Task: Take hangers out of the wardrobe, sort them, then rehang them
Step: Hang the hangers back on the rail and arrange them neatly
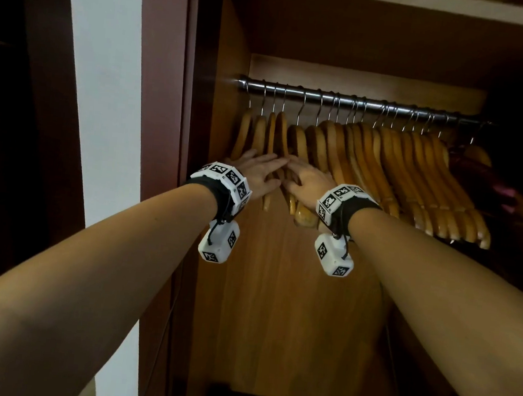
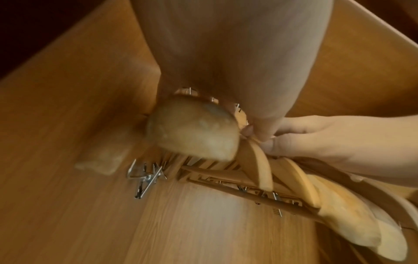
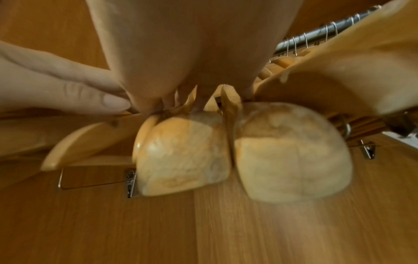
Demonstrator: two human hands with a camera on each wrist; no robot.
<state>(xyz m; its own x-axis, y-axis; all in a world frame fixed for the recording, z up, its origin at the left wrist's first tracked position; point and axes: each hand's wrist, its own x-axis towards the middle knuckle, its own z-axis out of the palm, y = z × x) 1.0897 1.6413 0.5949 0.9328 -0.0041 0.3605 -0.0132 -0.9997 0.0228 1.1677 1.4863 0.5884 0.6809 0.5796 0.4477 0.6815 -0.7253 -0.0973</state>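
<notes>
Wooden hangers (image 1: 369, 163) all hooked on rail (image 1: 343, 98) inside wardrobe (image 1: 276, 295). L hand (image 1: 261, 172) + R hand (image 1: 308, 181) touching at left-side hangers, fingers straight, slightly spread, pushed between hanger arms. No clear pinch.

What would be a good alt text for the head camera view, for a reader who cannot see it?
Both hands, the left hand and the right hand, reach among wooden hangers hanging on a metal rail inside a brown wardrobe. Fingers are spread on the leftmost hangers, fingertips nearly meeting. Each wrist wears a white marker-covered band.
</notes>
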